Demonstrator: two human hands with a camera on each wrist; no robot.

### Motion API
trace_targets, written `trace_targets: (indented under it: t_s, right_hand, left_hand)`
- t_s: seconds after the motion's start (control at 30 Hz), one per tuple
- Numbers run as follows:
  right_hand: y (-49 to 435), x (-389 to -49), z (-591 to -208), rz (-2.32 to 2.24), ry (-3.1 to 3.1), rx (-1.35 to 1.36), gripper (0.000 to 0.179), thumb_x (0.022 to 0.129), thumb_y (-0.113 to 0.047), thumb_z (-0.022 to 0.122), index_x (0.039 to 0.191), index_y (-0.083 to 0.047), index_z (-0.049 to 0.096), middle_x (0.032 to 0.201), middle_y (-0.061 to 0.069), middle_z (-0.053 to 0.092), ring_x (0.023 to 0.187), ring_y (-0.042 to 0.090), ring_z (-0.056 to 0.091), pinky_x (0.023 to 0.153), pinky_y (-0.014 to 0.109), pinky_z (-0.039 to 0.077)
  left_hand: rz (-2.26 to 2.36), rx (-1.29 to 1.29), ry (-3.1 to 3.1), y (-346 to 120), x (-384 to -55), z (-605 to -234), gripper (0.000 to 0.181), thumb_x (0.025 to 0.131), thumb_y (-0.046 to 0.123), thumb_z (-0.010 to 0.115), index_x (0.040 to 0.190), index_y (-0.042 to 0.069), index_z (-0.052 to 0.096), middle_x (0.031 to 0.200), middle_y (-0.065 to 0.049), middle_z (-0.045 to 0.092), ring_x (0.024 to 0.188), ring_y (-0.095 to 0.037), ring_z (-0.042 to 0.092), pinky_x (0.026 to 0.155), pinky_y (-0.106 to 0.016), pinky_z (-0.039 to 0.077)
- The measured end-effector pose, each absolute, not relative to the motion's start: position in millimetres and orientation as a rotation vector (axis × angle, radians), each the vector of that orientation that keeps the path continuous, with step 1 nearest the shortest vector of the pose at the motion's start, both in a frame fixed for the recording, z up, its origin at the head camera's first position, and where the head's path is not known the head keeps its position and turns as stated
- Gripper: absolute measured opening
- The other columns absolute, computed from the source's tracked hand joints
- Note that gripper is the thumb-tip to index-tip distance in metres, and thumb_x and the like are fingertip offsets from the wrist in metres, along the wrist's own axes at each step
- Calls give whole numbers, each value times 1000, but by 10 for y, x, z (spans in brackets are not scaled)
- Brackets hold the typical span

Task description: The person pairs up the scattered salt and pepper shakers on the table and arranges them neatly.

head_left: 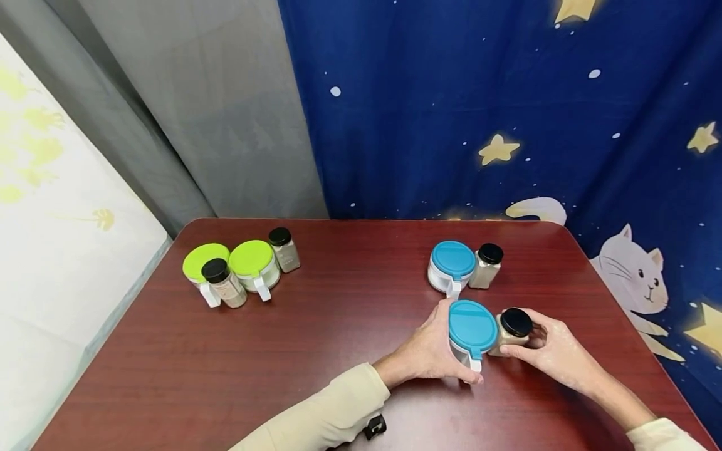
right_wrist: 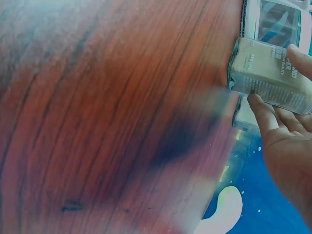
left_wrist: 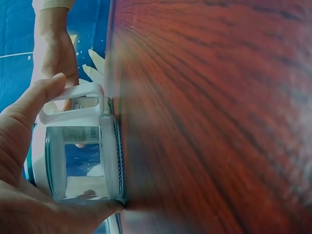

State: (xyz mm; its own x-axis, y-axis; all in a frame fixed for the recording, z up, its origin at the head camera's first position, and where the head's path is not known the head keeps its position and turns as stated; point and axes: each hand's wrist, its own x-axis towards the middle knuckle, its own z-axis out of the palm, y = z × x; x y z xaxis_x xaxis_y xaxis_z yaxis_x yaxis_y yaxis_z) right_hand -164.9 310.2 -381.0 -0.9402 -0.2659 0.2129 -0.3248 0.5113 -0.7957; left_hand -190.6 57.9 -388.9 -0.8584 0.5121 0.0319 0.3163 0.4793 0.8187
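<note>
In the head view my left hand [head_left: 431, 351] grips a clear jar with a blue lid [head_left: 472, 326] and a white handle. In the left wrist view the thumb and a finger span the jar's glass body [left_wrist: 83, 161], by its handle [left_wrist: 73, 117]. My right hand [head_left: 558, 354] holds a square spice jar with a black lid [head_left: 512, 329], right beside the blue-lidded jar. Its printed label [right_wrist: 273, 73] shows in the right wrist view, thumb on one side and fingers on the other. Both jars stand upright at the table surface.
Just behind stand another blue-lidded jar [head_left: 453, 266] and another black-lidded spice jar [head_left: 486, 266]. At the table's left are two green-lidded jars [head_left: 254, 266] with white handles and two spice jars [head_left: 284, 249]. A dark red table [head_left: 338, 300] meets curtains at the back.
</note>
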Motion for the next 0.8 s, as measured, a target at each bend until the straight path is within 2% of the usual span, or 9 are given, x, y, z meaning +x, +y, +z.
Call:
trace_targets:
  t_s: [0.6, 0.8]
  right_hand:
    - [3107, -1679, -3846, 1520, -2649, 520, 57, 81, -1, 85, 132, 4, 60, 119, 0, 69, 96, 8, 69, 75, 23, 57]
    - [3111, -1649, -3854, 1514, -2657, 505, 58, 82, -2, 84, 134, 5, 58, 122, -6, 68, 100, 7, 68, 77, 22, 56]
  left_hand:
    - [1283, 660, 2537, 585, -1887, -3880, 123, 58, 37, 101, 155, 19, 26, 137, 4, 48, 120, -10, 53, 96, -30, 46]
    - [1281, 703, 2544, 585, -1882, -3892, 120, 58, 37, 101, 152, 17, 29, 135, 5, 48, 119, -8, 53, 95, -28, 46]
